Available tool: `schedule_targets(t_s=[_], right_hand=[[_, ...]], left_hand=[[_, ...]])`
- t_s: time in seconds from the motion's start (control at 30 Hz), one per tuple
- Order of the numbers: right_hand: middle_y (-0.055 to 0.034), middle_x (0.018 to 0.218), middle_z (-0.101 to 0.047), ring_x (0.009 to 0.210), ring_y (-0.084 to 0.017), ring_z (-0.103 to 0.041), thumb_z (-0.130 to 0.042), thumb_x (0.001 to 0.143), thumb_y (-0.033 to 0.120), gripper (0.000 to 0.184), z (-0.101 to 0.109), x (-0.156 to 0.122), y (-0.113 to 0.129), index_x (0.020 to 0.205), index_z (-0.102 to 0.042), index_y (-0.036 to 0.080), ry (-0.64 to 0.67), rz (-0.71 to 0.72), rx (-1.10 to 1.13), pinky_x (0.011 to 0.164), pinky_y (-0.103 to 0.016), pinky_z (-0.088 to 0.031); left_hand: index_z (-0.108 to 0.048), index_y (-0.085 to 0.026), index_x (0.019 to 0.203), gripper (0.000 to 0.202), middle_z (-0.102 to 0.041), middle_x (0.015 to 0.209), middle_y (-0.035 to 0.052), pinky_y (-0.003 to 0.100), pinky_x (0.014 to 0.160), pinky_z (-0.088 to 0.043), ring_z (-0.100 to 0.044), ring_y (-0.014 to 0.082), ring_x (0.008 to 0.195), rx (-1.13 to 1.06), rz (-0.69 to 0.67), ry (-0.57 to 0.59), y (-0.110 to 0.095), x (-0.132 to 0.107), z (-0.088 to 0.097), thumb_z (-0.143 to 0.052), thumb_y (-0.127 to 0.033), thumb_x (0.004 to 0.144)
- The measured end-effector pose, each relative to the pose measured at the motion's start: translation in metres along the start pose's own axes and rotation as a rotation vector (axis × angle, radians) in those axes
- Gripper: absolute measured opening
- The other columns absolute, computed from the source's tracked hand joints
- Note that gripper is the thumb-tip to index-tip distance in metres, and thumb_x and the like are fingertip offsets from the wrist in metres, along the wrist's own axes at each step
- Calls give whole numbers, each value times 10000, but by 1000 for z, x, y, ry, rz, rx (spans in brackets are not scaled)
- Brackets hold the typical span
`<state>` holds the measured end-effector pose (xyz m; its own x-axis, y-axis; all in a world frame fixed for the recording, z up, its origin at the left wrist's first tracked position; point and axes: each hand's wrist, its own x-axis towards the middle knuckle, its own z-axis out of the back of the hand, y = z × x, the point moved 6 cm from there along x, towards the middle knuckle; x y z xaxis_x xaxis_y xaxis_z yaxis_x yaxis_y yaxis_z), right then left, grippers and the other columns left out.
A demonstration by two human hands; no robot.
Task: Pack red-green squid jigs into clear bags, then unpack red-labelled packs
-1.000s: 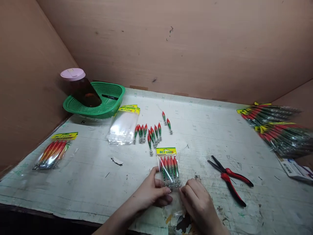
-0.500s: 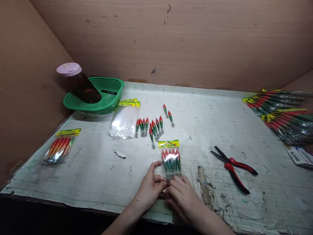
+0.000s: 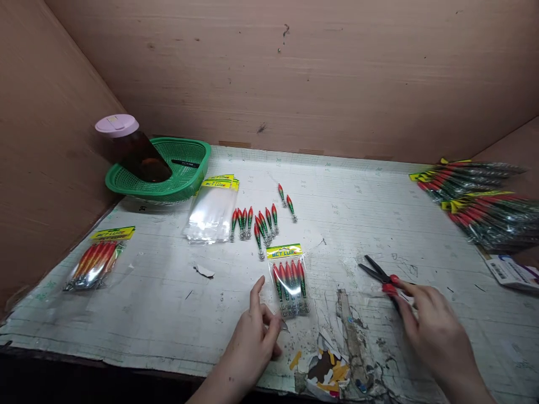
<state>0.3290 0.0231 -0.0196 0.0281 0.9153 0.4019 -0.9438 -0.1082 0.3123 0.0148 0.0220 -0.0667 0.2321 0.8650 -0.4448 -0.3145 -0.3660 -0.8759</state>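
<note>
A clear packet of red-and-green squid lures [image 3: 290,283] with a yellow header lies flat before me. Beside its lower left corner is my left hand [image 3: 252,336], index finger raised and the other fingers curled in against the thumb. A small clear glint shows at the thumb tip; what it is I cannot make out. At the right, my right hand [image 3: 435,331] has thumb and fingers round the red-and-black handles of the pliers [image 3: 379,272], whose dark jaws stand apart and point left. Several loose lures [image 3: 263,224] lie beyond the packet.
A stack of clear header bags [image 3: 213,216] lies left of the loose lures. Behind it, a green basket [image 3: 158,193] holds a tilted bottle [image 3: 143,154]. Filled lure packets lie at left [image 3: 96,264] and far right [image 3: 497,219]. Torn patterned paper [image 3: 328,370] marks the front edge.
My right hand has left the packet's bottom edge, moved right and taken hold of the pliers. My left hand has come away slightly, down and left, and the packet lies flat.
</note>
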Motion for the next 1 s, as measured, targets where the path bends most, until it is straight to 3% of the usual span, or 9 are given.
schedule_targets(t_s=[0.1,0.17,0.23,0.3,0.4,0.6,0.83,1.0], right_hand=[[-133,983,-667,897,-232,-614,-456,937,192,257,-9,-3,68,1141,-607,146,64,543,-13,743,-364,-521],[-111,1013,-689,904,-211,-614,-427,921,80,285,-18,-14,106,1116,-627,136,108,850,30,765,-351,-519],[-111,1001,-704,886,-204,-620,-376,923,49,312,-27,-21,128,1093,-634,96,138,1015,110,773,-353,-524],[-134,949,-706,862,-197,-626,-339,940,71,323,-34,-20,135,1118,-608,43,199,1023,246,778,-347,-537],[-148,879,-700,823,-181,-633,-319,959,92,327,-40,-15,132,1172,-547,-6,299,918,422,764,-320,-558],[-147,963,-722,846,-203,-653,-392,922,21,252,-32,-12,130,1001,-615,109,222,892,445,717,-350,-565],[-151,1013,-716,810,-189,-639,-345,951,50,309,-37,-16,128,846,-625,128,207,875,399,672,-335,-548],[-155,935,-727,793,-202,-643,-351,948,48,305,-35,-18,129,886,-647,90,147,864,326,683,-352,-543]], left_hand=[[-327,-203,1391,528,-613,886,53,276,562,-529,-633,145,622,534,-533,-143,-20,-12,15,-408,-113,877],[-524,-161,1229,390,-638,943,93,292,599,-537,-629,178,734,796,-941,-164,-32,-24,10,-440,-64,860],[-611,-120,1081,248,-670,917,88,299,650,-544,-614,177,763,930,-1248,-124,-37,-32,1,-504,-64,865],[-635,-95,985,154,-692,863,66,286,676,-539,-594,152,732,945,-1392,-91,-40,-34,-5,-564,-60,852],[-629,-89,940,112,-704,835,68,268,667,-522,-576,144,745,817,-1346,-106,-44,-28,-5,-537,-65,880],[-586,-156,896,164,-690,786,65,283,656,-501,-563,158,742,498,-1072,-163,-40,-16,6,-466,-45,881],[-586,-154,915,186,-704,821,54,297,733,-484,-557,176,790,666,-1078,-134,-39,-17,1,-430,-54,902],[-612,-166,955,159,-714,859,69,325,766,-488,-592,184,806,780,-1095,-171,-35,-15,-1,-501,-79,883]])
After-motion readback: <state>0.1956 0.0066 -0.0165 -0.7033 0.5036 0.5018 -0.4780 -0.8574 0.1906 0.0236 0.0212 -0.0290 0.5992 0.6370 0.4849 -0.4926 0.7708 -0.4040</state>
